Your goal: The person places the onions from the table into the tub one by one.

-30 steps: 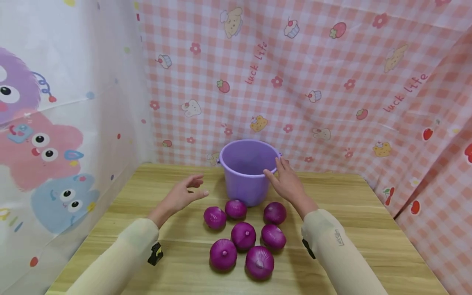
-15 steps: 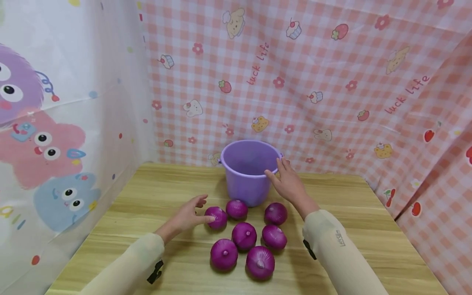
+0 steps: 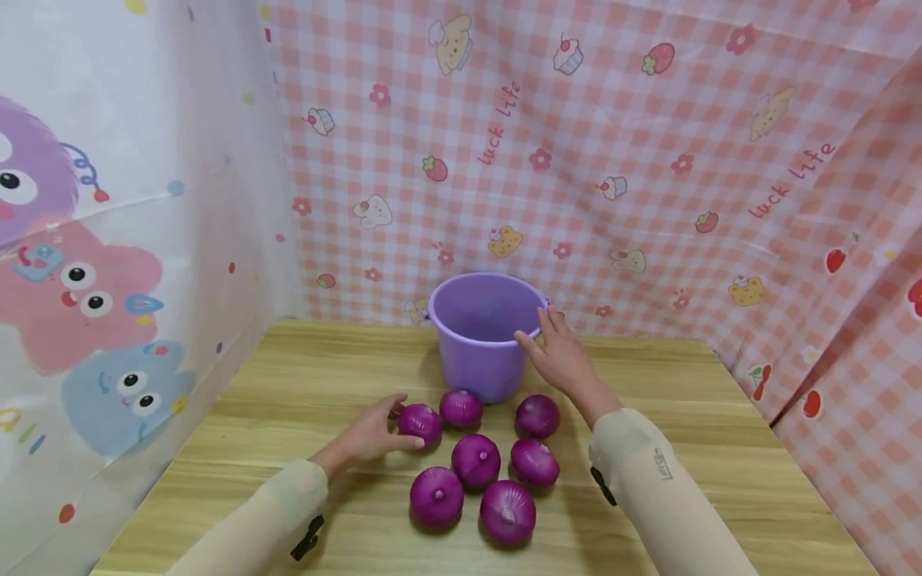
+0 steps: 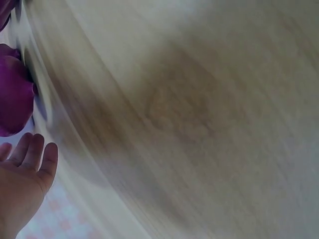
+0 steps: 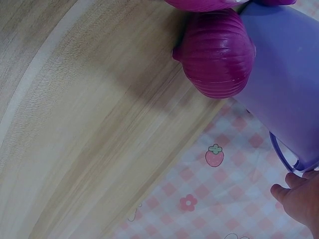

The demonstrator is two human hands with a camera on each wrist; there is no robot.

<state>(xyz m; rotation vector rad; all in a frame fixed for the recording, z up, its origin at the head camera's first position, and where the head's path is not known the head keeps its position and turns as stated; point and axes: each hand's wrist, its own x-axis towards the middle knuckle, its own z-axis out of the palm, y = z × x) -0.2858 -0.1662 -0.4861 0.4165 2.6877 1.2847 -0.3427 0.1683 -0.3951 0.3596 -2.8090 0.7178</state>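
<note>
My left hand [image 3: 369,434] is at the leftmost purple onion [image 3: 421,424], thumb along its front and fingers behind its left side. In the left wrist view those fingers [image 4: 33,152] look spread and loosely extended, close to an onion [image 4: 14,97]. My right hand [image 3: 565,360] rests against the right side of the purple bucket [image 3: 479,370], its fairly straight fingers and thumb at the rim. In the right wrist view the right fingertips [image 5: 295,180] lie beside the bucket's handle [image 5: 280,153]. The bucket stands upright, and the part of its inside that shows holds nothing.
Several more onions lie in front of the bucket on the wooden table [image 3: 648,384], including one [image 3: 461,409] right before it and another [image 3: 508,513] nearest me. A pink checked curtain [image 3: 612,160] hangs behind the table; a white cartoon-printed one [image 3: 209,200] hangs at left.
My left hand has come down and toward me from left of the bucket to the leftmost onion, its thumb and fingers now around it. The right hand, bucket and onions have stayed in place.
</note>
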